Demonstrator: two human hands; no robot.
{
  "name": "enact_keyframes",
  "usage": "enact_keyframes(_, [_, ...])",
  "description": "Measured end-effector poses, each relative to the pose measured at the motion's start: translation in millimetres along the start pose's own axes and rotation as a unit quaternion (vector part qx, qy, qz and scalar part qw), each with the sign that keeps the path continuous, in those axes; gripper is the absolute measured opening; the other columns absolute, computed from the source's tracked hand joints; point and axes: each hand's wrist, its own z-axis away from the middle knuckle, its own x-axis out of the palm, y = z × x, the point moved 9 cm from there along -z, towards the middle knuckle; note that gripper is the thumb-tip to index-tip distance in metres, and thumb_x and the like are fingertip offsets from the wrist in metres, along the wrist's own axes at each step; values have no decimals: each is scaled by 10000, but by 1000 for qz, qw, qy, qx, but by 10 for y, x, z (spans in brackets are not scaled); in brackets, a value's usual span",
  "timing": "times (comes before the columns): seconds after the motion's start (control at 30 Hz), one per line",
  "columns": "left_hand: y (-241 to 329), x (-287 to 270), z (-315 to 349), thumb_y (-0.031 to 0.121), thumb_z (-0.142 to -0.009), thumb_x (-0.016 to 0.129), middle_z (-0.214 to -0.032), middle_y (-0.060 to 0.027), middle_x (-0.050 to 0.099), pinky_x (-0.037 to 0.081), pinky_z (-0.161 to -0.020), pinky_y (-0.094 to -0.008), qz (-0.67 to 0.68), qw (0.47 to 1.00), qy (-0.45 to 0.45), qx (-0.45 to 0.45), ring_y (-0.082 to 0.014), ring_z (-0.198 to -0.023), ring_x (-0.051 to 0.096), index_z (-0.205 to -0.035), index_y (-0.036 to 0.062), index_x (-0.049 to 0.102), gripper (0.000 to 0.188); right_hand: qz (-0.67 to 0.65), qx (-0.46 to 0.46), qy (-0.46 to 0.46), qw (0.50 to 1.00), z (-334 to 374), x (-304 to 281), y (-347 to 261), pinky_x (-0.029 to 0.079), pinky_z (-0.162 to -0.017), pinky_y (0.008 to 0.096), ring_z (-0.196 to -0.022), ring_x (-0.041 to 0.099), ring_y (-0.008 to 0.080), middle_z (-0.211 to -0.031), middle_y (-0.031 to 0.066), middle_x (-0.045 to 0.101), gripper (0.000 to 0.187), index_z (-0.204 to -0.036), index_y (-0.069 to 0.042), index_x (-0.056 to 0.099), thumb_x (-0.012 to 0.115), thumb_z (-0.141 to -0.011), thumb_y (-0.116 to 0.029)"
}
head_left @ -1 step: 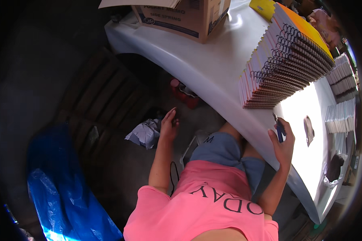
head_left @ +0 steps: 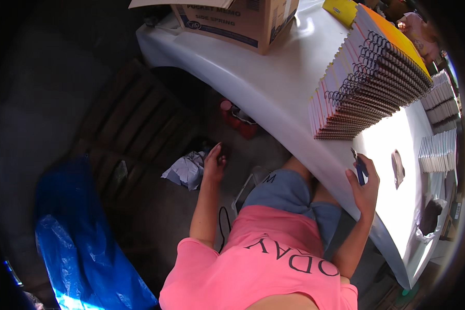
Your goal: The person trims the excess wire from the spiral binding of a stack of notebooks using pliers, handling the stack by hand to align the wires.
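Note:
My right hand [head_left: 368, 188] is closed around small pliers with dark blue handles [head_left: 360, 173]. Their metal tip points up toward the near end of a tall stack of spiral-bound notebooks [head_left: 374, 77], apart from it. The stack stands on a white-covered table [head_left: 274, 77], its dark wire coils toward me and a yellow cover on top. Off the table's left edge, my left hand [head_left: 213, 164] hangs in the air with loosely bent fingers. Nothing shows in it. Below it on the floor lies a crumpled pale wrapper [head_left: 186, 169].
A cardboard box [head_left: 232, 26] sits at the table's far end. More notebook stacks [head_left: 438, 151] stand at the right, near a dark object in a plastic bag [head_left: 430, 219]. A blue plastic sheet [head_left: 77, 232] hangs at left by wooden slats [head_left: 129, 113]. Another person [head_left: 421, 33] is at far right.
My left hand's fingers have bent a little more and the hand has lowered slightly. The right hand keeps the pliers in nearly the same place.

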Motion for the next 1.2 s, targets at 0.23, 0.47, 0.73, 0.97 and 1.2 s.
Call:
enact_keyframes(0.23, [-183, -1498, -586, 426, -874, 618, -1231, -78, 515, 498, -867, -443, 127, 972, 188, -66, -290, -1067, 531, -1258, 143, 510, 489, 5, 15, -2, 1000, 193, -13, 242, 438, -817, 280, -879, 556, 174, -953, 88, 583, 375, -1144, 6, 571, 697, -812, -116])
enact_keyframes(0.47, [507, -1196, -531, 426, -834, 659, -1382, -108, 455, 208, -1089, -517, -29, 972, 234, -8, -312, -1287, 381, -1355, 155, 465, 618, -6, 19, 12, 1000, 376, -64, 186, 438, -804, 267, -869, 550, 178, -938, 91, 568, 365, -1141, 4, 565, 674, -798, -56])
enact_keyframes(0.73, [1269, 1341, 445, 149, -900, 617, -1177, -71, 590, 417, -949, -307, -207, 911, -116, 337, -157, -1087, 552, -1236, 30, 553, 361, -6, -25, 72, 997, 210, -229, -130, 451, -847, 328, -925, 600, 287, -1014, 123, 583, 385, -1085, -12, 570, 587, -701, 15])
enact_keyframes(0.97, [1252, 3357, 1951, 158, -833, 711, -1199, -108, 547, 445, -877, -284, -153, 815, -379, 412, -180, -1071, 544, -1331, 8, 440, 587, 86, -93, 138, 982, -80, -198, -789, 391, -881, 404, -970, 546, 294, -1007, 79, 576, 454, -1137, -105, 566, 668, -695, -124])
enact_keyframes(1.2, [1126, 3543, 1820, 229, -918, 627, -882, -19, 614, 475, -717, -236, -126, 848, -333, 392, -75, -801, 563, -1110, 5, 531, 310, 147, -67, 201, 966, -198, -145, -843, 380, -886, 424, -984, 535, 263, -1034, 67, 558, 472, -1154, -138, 563, 707, -710, -208])
